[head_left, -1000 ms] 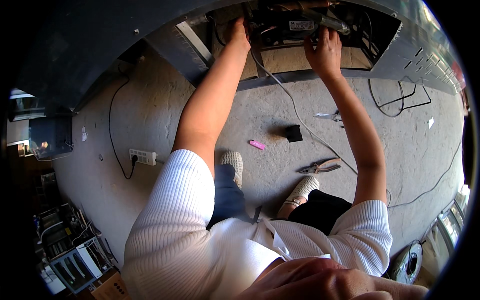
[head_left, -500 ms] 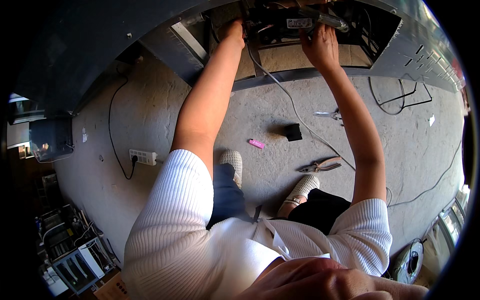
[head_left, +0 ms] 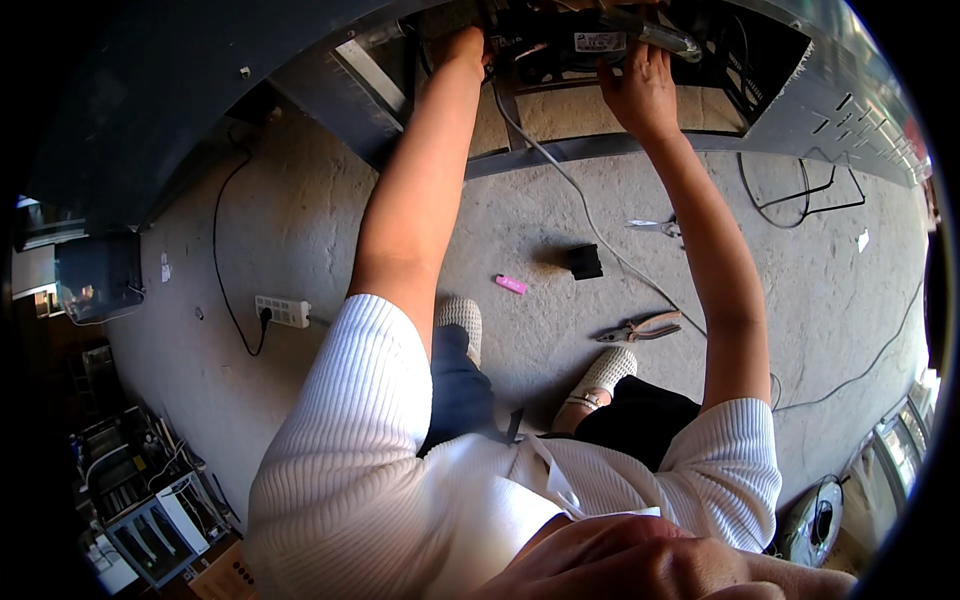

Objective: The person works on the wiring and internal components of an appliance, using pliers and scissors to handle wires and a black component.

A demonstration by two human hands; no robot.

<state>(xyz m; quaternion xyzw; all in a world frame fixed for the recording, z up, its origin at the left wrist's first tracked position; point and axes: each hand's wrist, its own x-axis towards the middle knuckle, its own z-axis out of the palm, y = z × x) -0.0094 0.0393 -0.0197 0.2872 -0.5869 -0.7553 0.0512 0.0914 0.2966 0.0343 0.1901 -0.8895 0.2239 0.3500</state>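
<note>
Both my arms reach into the open bottom bay of a large dark grey metal cabinet (head_left: 330, 135). My left hand (head_left: 464, 47) is at the bay's left side, beside a black unit; its fingertips are hidden in the dark there, so what it touches cannot be told. My right hand (head_left: 643, 95) lies against the front of the black unit (head_left: 545, 62), which bears a white label (head_left: 600, 42). Its fingers stretch upward with the thumb apart, and the tips go out of sight behind a shiny tube (head_left: 660, 38). A grey cord (head_left: 560, 170) runs down from the bay.
On the concrete floor lie pliers (head_left: 640, 328), scissors (head_left: 652, 226), a small black box (head_left: 585, 262) and a pink lighter-like object (head_left: 511, 284). A white power strip (head_left: 283, 311) with a black plug is at left. A bent black wire frame (head_left: 835, 190) lies at right.
My left hand has shifted slightly up and left, deeper into the bay. The right hand stays in nearly the same place. The whole view has moved a little.
</note>
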